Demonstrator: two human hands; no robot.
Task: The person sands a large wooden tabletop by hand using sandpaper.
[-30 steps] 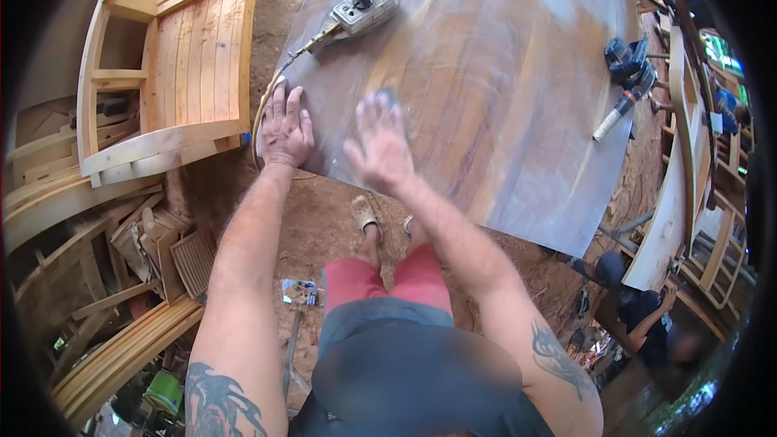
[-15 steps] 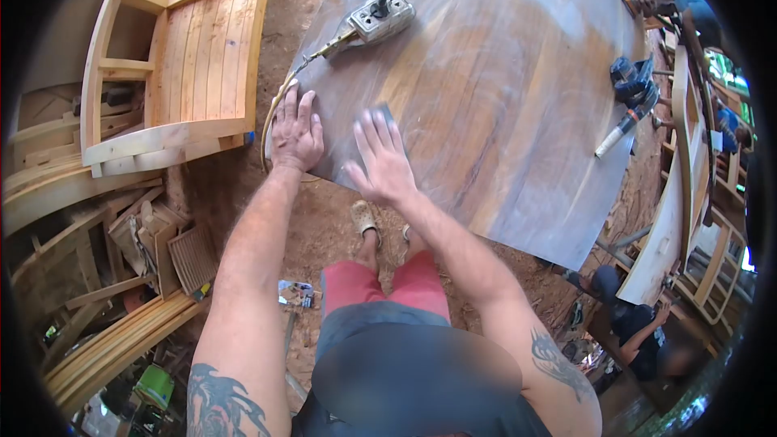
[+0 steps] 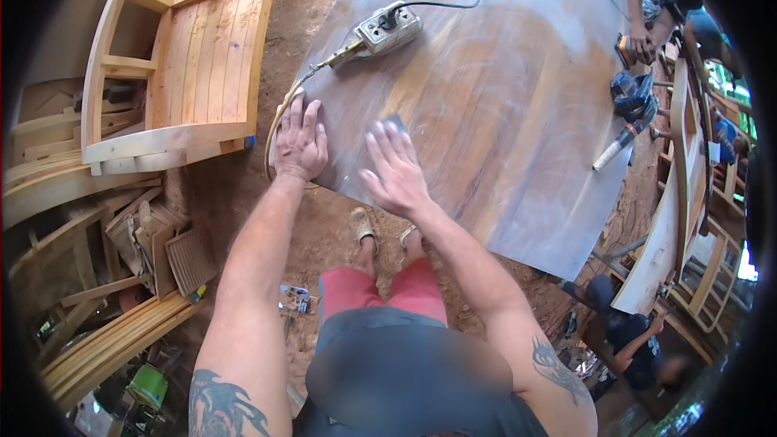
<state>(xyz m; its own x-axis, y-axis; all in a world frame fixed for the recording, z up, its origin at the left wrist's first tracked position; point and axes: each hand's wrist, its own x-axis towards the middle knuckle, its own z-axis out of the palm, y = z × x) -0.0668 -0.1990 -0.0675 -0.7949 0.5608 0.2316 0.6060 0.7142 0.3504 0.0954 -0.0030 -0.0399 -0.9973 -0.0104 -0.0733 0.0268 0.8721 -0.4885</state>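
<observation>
My left hand (image 3: 301, 144) lies flat near the close left corner of a large wooden panel (image 3: 502, 113), fingers stretched out, beside a yellowish cord (image 3: 282, 112). My right hand (image 3: 396, 168) presses on the panel, with a small dark grey piece, seemingly sandpaper (image 3: 394, 122), under its fingertips. Most of that piece is hidden by the fingers. Pale dusty smears cover the panel's brown boards. A worn power outlet box (image 3: 390, 29) with a black plug in it rests on the panel beyond my hands.
A blue-black power tool (image 3: 630, 109) lies at the panel's right side. Beyond it, a co-worker's hand (image 3: 641, 42) is by an orange-black tool (image 3: 623, 50). Another person (image 3: 635, 336) is low at right. A slatted wooden frame (image 3: 206, 57) and stacked timber (image 3: 121, 348) stand at left.
The view has shifted slightly, so the panel and outlet box appear lower. My right hand stays over the dark piece, slightly blurred. More of the co-worker's arm and the orange-black tool shows at upper right.
</observation>
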